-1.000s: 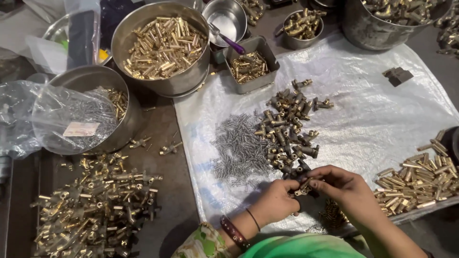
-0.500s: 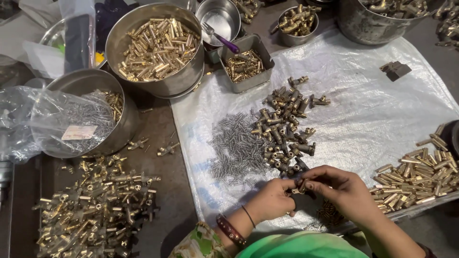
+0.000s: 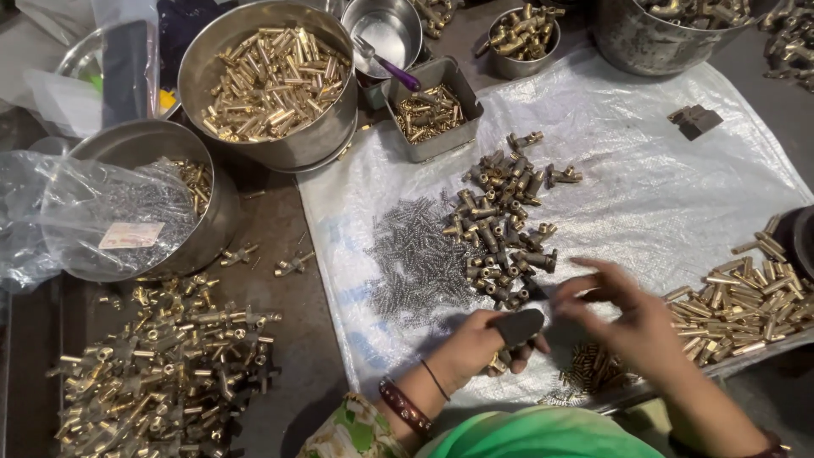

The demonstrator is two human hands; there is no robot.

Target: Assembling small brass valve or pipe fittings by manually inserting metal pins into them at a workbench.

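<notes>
Hands have split: a second ago both pinched one fitting together; now the right hand point(image 3: 632, 318) hovers, fingers spread, holding nothing, just beside the fittings pile point(image 3: 500, 225). Left hand point(image 3: 487, 343) stays curled around a small brass part point(image 3: 496, 363), dark cover on its thumb. White plastic sheet point(image 3: 644, 161) underneath. Clear bag point(image 3: 93, 220) with a pale rectangular label point(image 3: 131, 235) drapes the left bowl point(image 3: 199, 229). Spring heap point(image 3: 415, 263) sits beside the pile.

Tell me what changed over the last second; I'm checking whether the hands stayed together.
They parted. The right hand lifted off to the right, fingers spread, blurred. The left hand stayed low, now showing a dark pad on its thumb and a small brass part beneath. The spring pile, dark fittings and bowls kept their places.
</notes>
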